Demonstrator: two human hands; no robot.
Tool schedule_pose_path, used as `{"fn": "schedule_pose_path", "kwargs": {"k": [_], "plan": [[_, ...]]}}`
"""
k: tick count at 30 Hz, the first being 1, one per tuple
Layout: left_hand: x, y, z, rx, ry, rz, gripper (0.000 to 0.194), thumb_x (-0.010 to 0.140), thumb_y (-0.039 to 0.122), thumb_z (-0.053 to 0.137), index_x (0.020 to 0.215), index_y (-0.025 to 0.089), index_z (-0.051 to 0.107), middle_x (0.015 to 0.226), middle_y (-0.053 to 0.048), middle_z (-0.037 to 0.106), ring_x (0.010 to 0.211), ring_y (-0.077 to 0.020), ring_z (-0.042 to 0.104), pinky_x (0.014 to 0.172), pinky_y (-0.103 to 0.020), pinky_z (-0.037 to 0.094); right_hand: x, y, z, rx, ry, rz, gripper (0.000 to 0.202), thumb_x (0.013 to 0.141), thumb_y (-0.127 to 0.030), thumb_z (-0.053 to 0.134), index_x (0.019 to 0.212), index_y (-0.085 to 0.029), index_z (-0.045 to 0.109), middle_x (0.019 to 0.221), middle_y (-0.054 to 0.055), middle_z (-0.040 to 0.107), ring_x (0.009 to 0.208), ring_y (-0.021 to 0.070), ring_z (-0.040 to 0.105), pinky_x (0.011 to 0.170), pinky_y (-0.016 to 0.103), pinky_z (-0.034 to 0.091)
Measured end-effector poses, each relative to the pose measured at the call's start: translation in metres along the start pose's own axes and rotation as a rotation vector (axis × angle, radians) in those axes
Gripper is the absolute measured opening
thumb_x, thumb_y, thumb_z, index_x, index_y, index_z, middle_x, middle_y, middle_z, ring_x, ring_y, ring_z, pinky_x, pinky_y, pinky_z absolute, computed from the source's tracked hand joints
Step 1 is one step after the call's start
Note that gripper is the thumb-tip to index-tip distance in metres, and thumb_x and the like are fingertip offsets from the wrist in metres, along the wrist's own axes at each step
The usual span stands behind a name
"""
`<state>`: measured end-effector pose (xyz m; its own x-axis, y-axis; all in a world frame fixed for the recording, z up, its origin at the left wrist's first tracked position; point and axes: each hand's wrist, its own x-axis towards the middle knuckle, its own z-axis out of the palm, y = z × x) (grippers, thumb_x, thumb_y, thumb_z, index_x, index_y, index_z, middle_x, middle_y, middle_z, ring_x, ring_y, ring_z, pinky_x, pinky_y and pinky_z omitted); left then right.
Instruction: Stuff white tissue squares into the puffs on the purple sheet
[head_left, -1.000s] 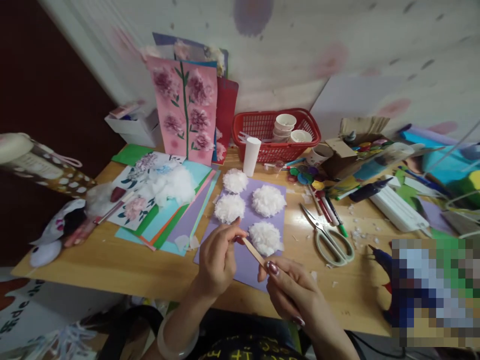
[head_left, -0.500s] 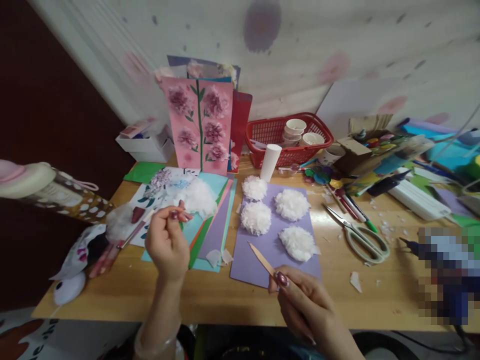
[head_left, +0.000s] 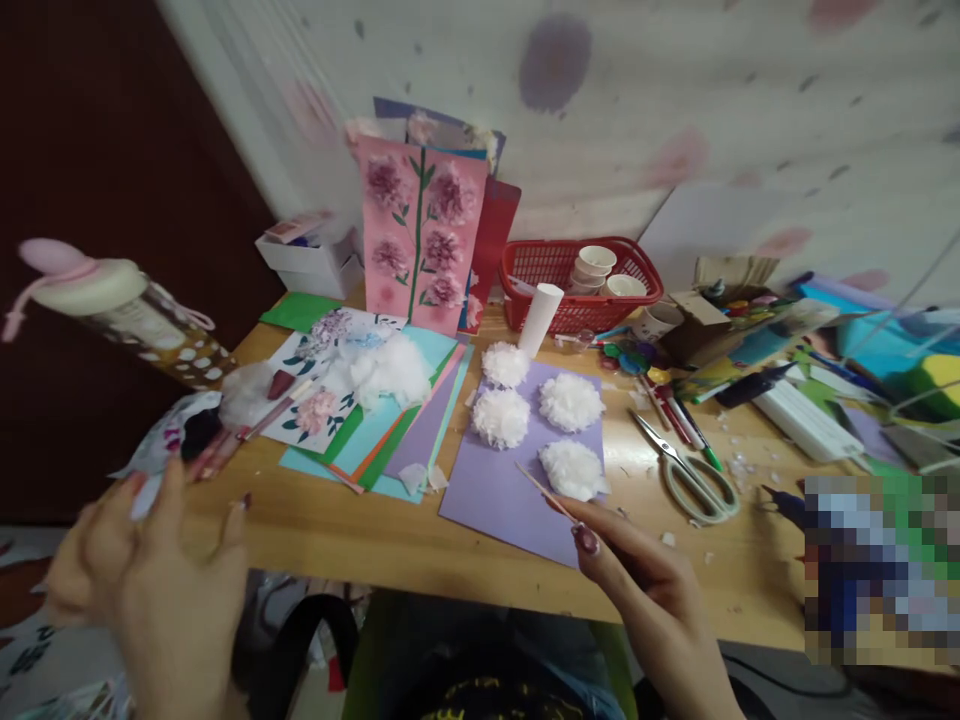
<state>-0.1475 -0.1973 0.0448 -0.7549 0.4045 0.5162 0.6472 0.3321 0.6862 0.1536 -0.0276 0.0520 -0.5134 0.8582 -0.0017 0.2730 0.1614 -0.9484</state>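
My right hand point(head_left: 649, 590) pinches a thin pointed wooden stick point(head_left: 544, 488) between thumb and fingers. The stick's tip points up and left over the purple card point(head_left: 480, 490). On that card sit white paper flowers: two stand on its left side, a fuller one point(head_left: 571, 402) at the upper right, and another point(head_left: 572, 470) just beyond the stick. My left hand point(head_left: 161, 570) is at the table's left front edge, slightly blurred, with its fingers spread. Behind its fingers a white rounded object point(head_left: 146, 497) is mostly hidden.
Scissors point(head_left: 686, 475) lie right of the card, near a pixelated area. A white tube point(head_left: 540, 320) stands before a red basket point(head_left: 525, 312) holding paper cups. Coloured sheets point(head_left: 409, 470) and white fluff point(head_left: 394, 370) lie left. A bottle point(head_left: 142, 310) leans at far left.
My left hand has moved left and down from above the coloured sheets, and its fingers have spread. My right hand has shifted slightly right, still holding the stick. The view has turned a little.
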Motion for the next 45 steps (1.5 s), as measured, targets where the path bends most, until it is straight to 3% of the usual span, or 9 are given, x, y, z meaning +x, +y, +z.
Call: {"fn": "schedule_pose_path", "kwargs": {"k": [2,5,7,11,21,27,33,40,45], "plan": [[-0.011,0.027,0.006,0.103,0.199,0.101,0.027,0.081,0.035,0.075,0.106,0.025,0.074,0.126,-0.008,0.070,0.129,-0.0401,0.056,0.113,-0.064,0.038,-0.005,0.001,-0.004,-0.012,-0.003,-0.026,0.028,0.091,-0.045,0.064,0.115,-0.036,0.076,0.107,0.004,0.077,0.109,0.0242,0.068,0.091,0.034,0.053],[-0.029,0.078,0.031,-0.279,-0.147,0.046,0.018,0.094,0.031,0.063,0.102,0.026,0.077,0.100,-0.002,0.080,0.096,-0.0240,0.075,0.089,-0.040,0.062,-0.016,-0.004,-0.002,0.005,0.033,-0.070,0.025,0.088,-0.043,0.068,0.110,-0.036,0.078,0.107,0.003,0.077,0.103,0.0225,0.070,0.089,0.032,0.054],[-0.037,0.107,0.048,-0.506,-0.377,0.088,0.018,0.095,0.031,0.062,0.102,0.024,0.078,0.094,-0.003,0.081,0.086,-0.0205,0.077,0.079,-0.032,0.064,-0.022,-0.010,0.002,0.033,0.081,-0.096,0.022,0.087,-0.042,0.070,0.106,-0.035,0.079,0.101,0.004,0.077,0.094,0.0202,0.070,0.080,0.028,0.055],[-0.044,0.135,0.064,-0.657,-0.466,0.193,0.012,0.091,0.027,0.070,0.099,0.025,0.078,0.092,-0.002,0.081,0.093,-0.0196,0.076,0.086,-0.031,0.062,-0.029,-0.018,0.007,0.088,0.094,-0.198,0.020,0.087,-0.032,0.071,0.105,-0.032,0.080,0.085,0.005,0.072,0.074,0.0164,0.064,0.058,0.023,0.051],[-0.047,0.143,0.077,-0.597,-0.520,0.178,0.025,0.101,0.019,0.050,0.109,0.025,0.073,0.087,0.000,0.079,0.081,-0.0130,0.074,0.077,-0.022,0.057,-0.019,0.001,0.004,-0.027,0.088,-0.486,0.047,0.092,-0.009,0.056,0.130,-0.035,0.066,0.079,0.002,0.065,0.064,0.0132,0.058,0.052,0.023,0.043],[-0.050,0.144,0.095,-0.625,-0.463,0.153,0.025,0.102,0.019,0.047,0.108,0.023,0.072,0.097,-0.004,0.079,0.090,-0.0157,0.074,0.081,-0.024,0.059,-0.009,0.008,0.008,-0.037,0.134,-0.503,0.054,0.090,-0.002,0.055,0.134,-0.035,0.063,0.095,0.006,0.071,0.078,0.0156,0.067,0.055,0.023,0.048],[-0.052,0.144,0.110,-0.687,-0.413,0.082,0.024,0.101,0.021,0.049,0.108,0.023,0.073,0.100,-0.005,0.078,0.093,-0.0168,0.074,0.081,-0.024,0.060,-0.003,0.012,0.016,-0.086,0.221,-0.563,0.063,0.090,-0.001,0.056,0.141,-0.037,0.057,0.087,0.003,0.070,0.065,0.0131,0.061,0.056,0.023,0.050],[-0.050,0.147,0.115,-0.820,-0.478,-0.046,0.028,0.102,0.030,0.049,0.100,0.020,0.075,0.090,-0.006,0.078,0.087,-0.0187,0.074,0.079,-0.029,0.062,-0.001,0.007,0.017,-0.109,0.291,-0.506,0.061,0.088,-0.002,0.058,0.136,-0.039,0.062,0.078,0.001,0.069,0.059,0.0132,0.059,0.053,0.024,0.048],[-0.041,0.145,0.123,-1.081,-0.590,-0.130,0.016,0.092,0.035,0.068,0.087,0.021,0.074,0.080,-0.003,0.074,0.061,-0.0129,0.069,0.059,-0.023,0.060,-0.001,0.013,0.012,0.159,0.244,-0.142,0.017,0.089,-0.033,0.067,0.097,-0.030,0.082,0.062,0.003,0.063,0.053,0.0141,0.052,0.047,0.025,0.043]]}}
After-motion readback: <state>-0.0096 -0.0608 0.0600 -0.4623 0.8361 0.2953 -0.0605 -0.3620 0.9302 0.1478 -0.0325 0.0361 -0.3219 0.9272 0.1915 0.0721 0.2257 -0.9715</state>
